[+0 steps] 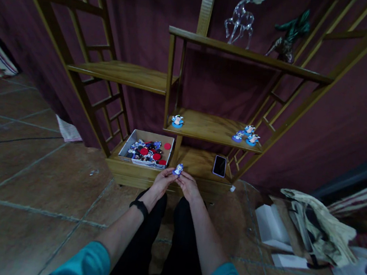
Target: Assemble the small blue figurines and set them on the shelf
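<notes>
Between my two hands, just in front of the low shelf, is a small purple and white figurine [178, 169] held upright. The fingers of my left hand [163, 181] pinch it from the left, and those of my right hand [188, 185] close on it from the right. Close to the left hand stands a white box [129, 140] filled with a jumble of figurines and red discs. On the middle shelf [202, 124] one blue-based figurine [177, 121] sits at the left end. Another blue-based figurine [252, 140] and a purple figurine [238, 136] are grouped at the right end.
A phone [220, 166] lies on the bottom shelf to the right. Higher up stand a clear deer ornament [240, 18] and a dark green statue [290, 36]. Cloth bags [323, 224] and a white carton [274, 226] lie on the floor at right.
</notes>
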`<state>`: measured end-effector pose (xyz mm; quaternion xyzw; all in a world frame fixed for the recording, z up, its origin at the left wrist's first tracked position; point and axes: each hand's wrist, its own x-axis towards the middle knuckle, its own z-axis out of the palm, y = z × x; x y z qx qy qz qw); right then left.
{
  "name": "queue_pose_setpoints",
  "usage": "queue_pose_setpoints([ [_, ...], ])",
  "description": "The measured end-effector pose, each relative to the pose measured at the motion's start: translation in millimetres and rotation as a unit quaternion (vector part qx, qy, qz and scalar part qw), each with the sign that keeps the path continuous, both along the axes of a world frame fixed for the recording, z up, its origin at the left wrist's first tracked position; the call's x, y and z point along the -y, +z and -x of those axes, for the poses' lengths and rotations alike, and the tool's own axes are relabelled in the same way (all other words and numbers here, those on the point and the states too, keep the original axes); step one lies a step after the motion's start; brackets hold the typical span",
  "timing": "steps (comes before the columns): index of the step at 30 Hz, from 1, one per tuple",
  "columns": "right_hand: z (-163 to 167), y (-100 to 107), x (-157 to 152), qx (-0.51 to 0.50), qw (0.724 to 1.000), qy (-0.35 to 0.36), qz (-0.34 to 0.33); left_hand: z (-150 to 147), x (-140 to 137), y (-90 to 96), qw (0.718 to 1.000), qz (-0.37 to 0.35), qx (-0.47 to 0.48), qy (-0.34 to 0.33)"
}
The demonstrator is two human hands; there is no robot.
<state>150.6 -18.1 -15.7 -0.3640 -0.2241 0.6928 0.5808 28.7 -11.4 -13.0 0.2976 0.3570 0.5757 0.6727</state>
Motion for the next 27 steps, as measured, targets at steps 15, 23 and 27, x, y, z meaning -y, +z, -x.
queue_pose_setpoints([
  [15, -0.8, -1.8, -0.4, -0.004, 1.000, -0.002, 0.003, 0.6, 1.4, 1.4, 1.000, -0.001, 0.018, -0.011],
  [23, 0.3, 1.2, 0.9, 0.002, 1.000, -0.018, -0.004, -1.2, 1.3, -1.2, 1.000, -0.010, 0.007, 0.028],
  [27, -0.4, 1.7, 0.6, 0.000, 1.000, -0.008, -0.006, -2.0, 1.0, -1.1, 0.999, -0.009, 0.006, 0.031],
])
